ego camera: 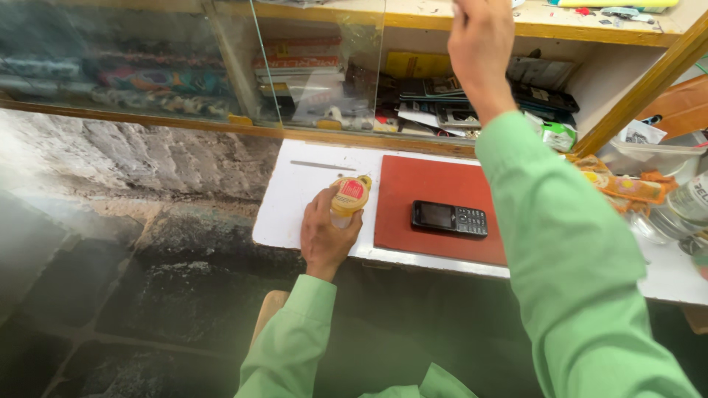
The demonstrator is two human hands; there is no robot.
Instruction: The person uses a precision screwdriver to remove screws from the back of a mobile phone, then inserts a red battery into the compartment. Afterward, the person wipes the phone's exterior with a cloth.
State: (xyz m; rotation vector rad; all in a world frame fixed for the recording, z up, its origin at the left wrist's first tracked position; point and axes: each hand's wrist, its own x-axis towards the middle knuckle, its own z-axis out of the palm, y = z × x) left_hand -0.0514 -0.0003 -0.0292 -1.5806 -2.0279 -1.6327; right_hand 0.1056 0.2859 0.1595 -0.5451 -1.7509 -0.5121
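Observation:
My left hand [324,234] grips a small round yellow container [349,197] with a red label, held at the left part of a white worktop [295,195]. My right hand [481,40] is raised high against the top edge of a wooden glass-fronted cabinet [413,26]; its fingers run out of the frame, so whether it holds anything is hidden. A black keypad phone [450,218] lies flat on a red mat [413,184] between my arms. Both sleeves are light green.
Behind the glass lie several phones, boxes and parts [442,103]. At the right are a clear plastic tub [649,155], orange wrappers [627,186] and a clear bottle [689,203]. A rough stone wall and floor [147,191] lie to the left.

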